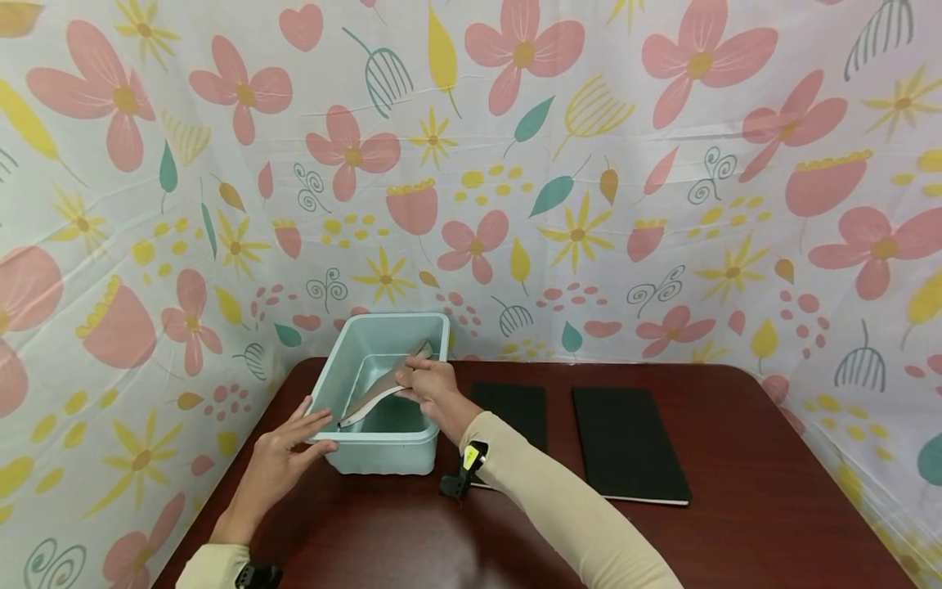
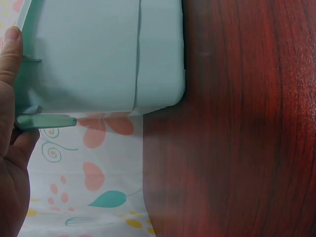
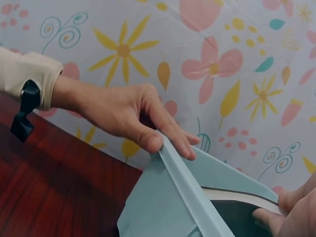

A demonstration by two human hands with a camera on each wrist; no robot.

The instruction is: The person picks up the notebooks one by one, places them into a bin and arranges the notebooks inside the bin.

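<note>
A pale blue-green plastic bin (image 1: 379, 454) stands on the table, its far end near the patterned cloth. My left hand (image 1: 283, 454) grips the bin's near left corner, thumb on the front rim and fingers over the side; the right wrist view shows this hand (image 3: 126, 113) on the rim too. Inside the bin, my right hand (image 1: 430, 388) pinches a thin notebook (image 1: 386, 383) with a grey-brown cover and white page edge. The notebook bends in a curve and slants across the opening, its near end by the front left corner. In the right wrist view its pale edge (image 3: 242, 196) shows beside my right fingers.
Two black notebooks lie on the dark red-brown table (image 1: 743, 458) right of the bin: one (image 1: 508, 405) partly behind my right forearm, the other (image 1: 629, 442) farther right. Flower-patterned cloth (image 1: 471, 164) hangs behind the table and along its sides.
</note>
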